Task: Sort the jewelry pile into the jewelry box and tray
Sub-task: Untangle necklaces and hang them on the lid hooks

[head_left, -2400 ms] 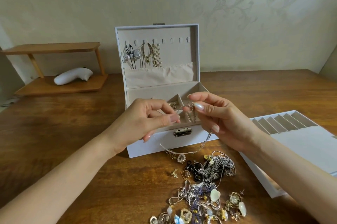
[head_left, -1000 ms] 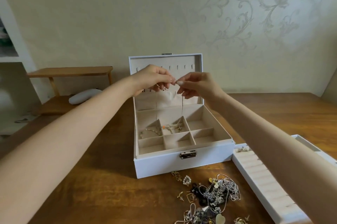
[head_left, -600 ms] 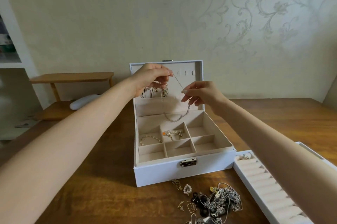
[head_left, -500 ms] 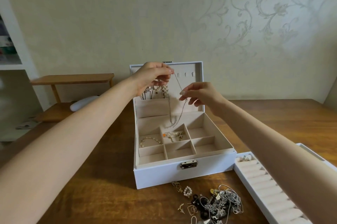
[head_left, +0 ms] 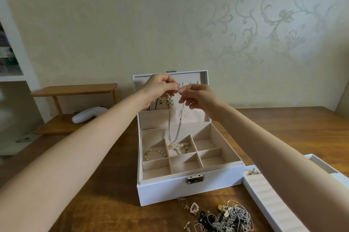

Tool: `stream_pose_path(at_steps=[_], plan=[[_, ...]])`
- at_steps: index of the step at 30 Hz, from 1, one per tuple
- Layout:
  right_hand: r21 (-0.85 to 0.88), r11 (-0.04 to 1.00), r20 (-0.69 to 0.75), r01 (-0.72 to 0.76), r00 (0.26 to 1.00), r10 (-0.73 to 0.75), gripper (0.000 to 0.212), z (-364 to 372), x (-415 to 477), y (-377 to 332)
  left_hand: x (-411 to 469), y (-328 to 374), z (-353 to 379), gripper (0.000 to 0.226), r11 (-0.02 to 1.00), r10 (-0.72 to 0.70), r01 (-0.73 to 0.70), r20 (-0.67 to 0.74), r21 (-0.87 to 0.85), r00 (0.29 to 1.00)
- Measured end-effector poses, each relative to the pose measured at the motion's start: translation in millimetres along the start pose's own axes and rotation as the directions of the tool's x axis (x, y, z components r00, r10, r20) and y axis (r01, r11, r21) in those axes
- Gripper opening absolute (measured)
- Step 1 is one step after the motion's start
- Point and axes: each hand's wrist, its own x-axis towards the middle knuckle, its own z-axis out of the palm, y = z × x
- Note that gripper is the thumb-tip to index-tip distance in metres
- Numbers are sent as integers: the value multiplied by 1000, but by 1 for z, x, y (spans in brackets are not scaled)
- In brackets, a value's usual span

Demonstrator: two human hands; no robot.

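At the near edge of the bench point(head_left: 105, 203) lies the tangled jewelry pile point(head_left: 228, 217), with the white tray point(head_left: 264, 199) just to its right. Just beyond it stands the open jewelry box point(head_left: 188, 189), where 2 compartments each hold a gold bracelet point(head_left: 155, 153). A thin necklace point(head_left: 171, 124) hangs in a loop down to the middle compartment, its upper ends pinched by the left hand point(head_left: 160, 86) and the right hand point(head_left: 199, 95), whose fingertips nearly touch in front of the upright lid point(head_left: 198, 78). Far left, a white curved object point(head_left: 86, 116) lies on a low wooden shelf point(head_left: 62, 127).
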Motion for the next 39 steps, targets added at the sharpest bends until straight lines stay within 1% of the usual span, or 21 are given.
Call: stream_pose_path(at_steps=[2, 4, 7, 9, 11, 13, 15, 18, 20, 21, 24, 26, 28, 29, 31, 32, 34, 37, 39], plan=[[-16, 1000, -12, 5, 1000, -5, 12, -1, 2, -2, 0, 0, -1, 10, 1000, -23, 23, -7, -15, 1000], [-6, 1000, -22, 8, 1000, -8, 12, -2, 3, -5, 0, -1, -2, 8, 999, -40, 41, 23, -33, 999], [24, 1000, -58, 11, 998, -9, 11, -1, 4, -8, -5, -4, -1, 5, 996, -91, 88, 98, 27, 991], [47, 999, -76, 2, 997, 1, 12, 1, 3, -10, -9, -5, 1, 7, 989, -137, 128, 144, 73, 980], [74, 997, -75, -1, 997, 7, 15, 3, 2, -12, -14, -6, 4, 10, 979, -205, 195, 207, 66, 957], [104, 995, -59, 7, 998, -1, 14, 5, 1, -13, -18, -9, 9, 9, 955, -285, 296, 309, 12, 907], [120, 992, -30, 21, 999, -18, 12, 6, 1, -15, -20, -13, 13, 10, 908, -356, 415, 403, -65, 843], [139, 989, 28, 39, 999, -43, 10, 8, -2, -19, -21, -24, 19, 18, 769, -437, 594, 484, -236, 758], [153, 987, 72, 54, 995, -65, 9, 11, -6, -22, -18, -28, 20, 21, 670, -474, 665, 499, -331, 726], [154, 986, 89, 61, 993, -75, 10, 13, -9, -23, -17, -29, 20, 20, 638, -488, 676, 487, -367, 725], [151, 986, 105, 66, 991, -83, 11, 12, -14, -25, -15, -28, 20, 11, 602, -522, 639, 370, -478, 769], [138, 989, 79, 47, 995, -58, 9, 9, -14, -23, -15, -24, 19, 3, 632, -498, 571, 290, -524, 817], [148, 989, 23, 10, 1000, -13, 10, 4, -12, -19, -17, -19, 17, 9, 685, -424, 497, 263, -532, 867], [159, 987, -2, -7, 1000, 8, 14, 0, -12, -17, -17, -17, 16, 11, 729, -372, 449, 252, -517, 893], [165, 986, -31, -34, 999, 40, 23, -6, -11, -13, -18, -12, 13, 9, 838, -256, 322, 202, -440, 945], [164, 985, -39, -46, 998, 53, 26, -9, -11, -11, -19, -10, 11, 9, 874, -207, 263, 177, -408, 962], [181, 981, -46, -68, 996, 77, 24, -12, -11, -8, -20, -7, 8, 15, 893, -143, 192, 148, -406, 979], [227, 968, -35, -104, 993, 114, 11, -11, -10, -4, -21, -2, 7, 24, 890, -113, 173, 163, -422, 980], [248, 961, 3, -125, 992, 128, 9, -9, -10, -2, -22, -2, 7, 28, 900, -101, 170, 186, -402, 977]])
